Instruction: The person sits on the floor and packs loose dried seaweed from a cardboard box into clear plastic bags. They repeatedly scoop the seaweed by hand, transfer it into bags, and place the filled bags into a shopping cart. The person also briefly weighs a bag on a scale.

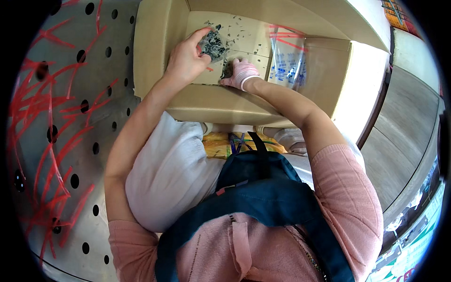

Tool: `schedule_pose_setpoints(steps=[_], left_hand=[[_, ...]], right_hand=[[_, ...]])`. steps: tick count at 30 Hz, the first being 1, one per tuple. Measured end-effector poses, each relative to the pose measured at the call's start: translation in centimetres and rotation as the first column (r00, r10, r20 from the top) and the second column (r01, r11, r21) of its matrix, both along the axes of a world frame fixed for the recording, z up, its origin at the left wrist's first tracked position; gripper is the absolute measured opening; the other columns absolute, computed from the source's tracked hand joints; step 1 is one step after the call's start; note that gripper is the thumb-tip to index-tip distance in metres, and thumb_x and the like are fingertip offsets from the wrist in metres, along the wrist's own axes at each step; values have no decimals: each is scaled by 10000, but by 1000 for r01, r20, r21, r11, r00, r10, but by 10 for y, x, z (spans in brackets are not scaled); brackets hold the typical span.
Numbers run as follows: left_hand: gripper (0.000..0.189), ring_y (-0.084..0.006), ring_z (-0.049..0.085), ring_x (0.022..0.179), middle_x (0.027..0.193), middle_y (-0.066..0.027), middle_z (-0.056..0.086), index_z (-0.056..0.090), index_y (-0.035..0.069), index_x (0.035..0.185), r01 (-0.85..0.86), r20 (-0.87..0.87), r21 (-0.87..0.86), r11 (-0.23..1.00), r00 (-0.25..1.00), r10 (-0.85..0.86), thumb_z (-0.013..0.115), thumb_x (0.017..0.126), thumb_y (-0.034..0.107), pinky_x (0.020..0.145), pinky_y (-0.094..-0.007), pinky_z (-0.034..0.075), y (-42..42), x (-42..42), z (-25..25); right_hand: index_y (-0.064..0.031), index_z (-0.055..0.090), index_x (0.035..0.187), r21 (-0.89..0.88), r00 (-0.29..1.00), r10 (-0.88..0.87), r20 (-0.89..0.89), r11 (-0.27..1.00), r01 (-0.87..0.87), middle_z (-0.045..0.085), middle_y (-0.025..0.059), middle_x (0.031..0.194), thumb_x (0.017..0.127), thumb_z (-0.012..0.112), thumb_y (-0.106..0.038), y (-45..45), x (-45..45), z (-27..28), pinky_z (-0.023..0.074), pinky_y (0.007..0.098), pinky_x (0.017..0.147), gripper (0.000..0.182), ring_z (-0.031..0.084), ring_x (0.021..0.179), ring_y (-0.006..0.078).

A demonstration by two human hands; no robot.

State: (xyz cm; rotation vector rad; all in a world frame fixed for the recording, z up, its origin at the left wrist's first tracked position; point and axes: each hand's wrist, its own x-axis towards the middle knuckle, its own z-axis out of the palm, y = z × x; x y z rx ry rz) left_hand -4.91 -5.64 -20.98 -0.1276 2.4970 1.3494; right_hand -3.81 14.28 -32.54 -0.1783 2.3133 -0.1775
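My bare left hand (pixel 188 58) grips the edge of a small clear plastic bag (pixel 213 46) holding dark, dried-looking flakes. Red tape shows between its thumb and fingers. The bag is inside an open cardboard box (pixel 225 102). To its right, my right hand (pixel 243 72), in a thin pink-and-white striped glove, reaches over the near wall to the bottom. Its thumb and fingertips are around a small heap of dark flakes (pixel 226 68); whether they pinch any is hidden. Loose flakes (pixel 241 31) lie scattered across the box bottom.
Clear plastic bags (pixel 287 67) with blue print and red tape strips stand at the box's right. Left is a perforated metal panel (pixel 102 141) covered in red tape strips (pixel 53 155). A yellow bundle (pixel 215 144) sits below the box. A grey tabletop (pixel 398 134) lies right.
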Motion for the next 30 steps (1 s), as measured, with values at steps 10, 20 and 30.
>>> schedule_pose_setpoints(steps=[10, 20, 30], left_hand=[[660, -82, 397, 508, 550, 20, 404, 537, 190, 1376, 2, -28, -23, 1000, 1000, -3, 613, 734, 57, 512, -283, 383, -1, 0, -3], [659, -79, 392, 515, 557, 27, 405, 538, 199, 1376, -11, -8, -7, 1000, 1000, 11, 614, 736, 61, 516, -274, 374, -1, 0, -2], [656, -81, 401, 513, 555, 19, 406, 543, 201, 1370, -7, -28, -3, 1000, 1000, 7, 612, 735, 54, 517, -276, 386, 0, -1, -6]], right_hand=[[-119, 652, 1182, -102, 968, 234, 93, 969, -225, 666, 155, 1149, 803, 653, -325, 15, -6, -11, 511, 438, 929, 431, 622, 1099, 343], [-195, 598, 1258, -150, 939, 281, -199, 938, -313, 566, 140, 1278, 763, 737, -388, 29, -15, -3, 486, 452, 964, 549, 565, 1168, 351], [-153, 694, 1176, 131, 945, 307, 112, 938, -320, 594, 93, 1307, 774, 712, -376, 7, 1, -16, 519, 432, 936, 461, 569, 1202, 305]])
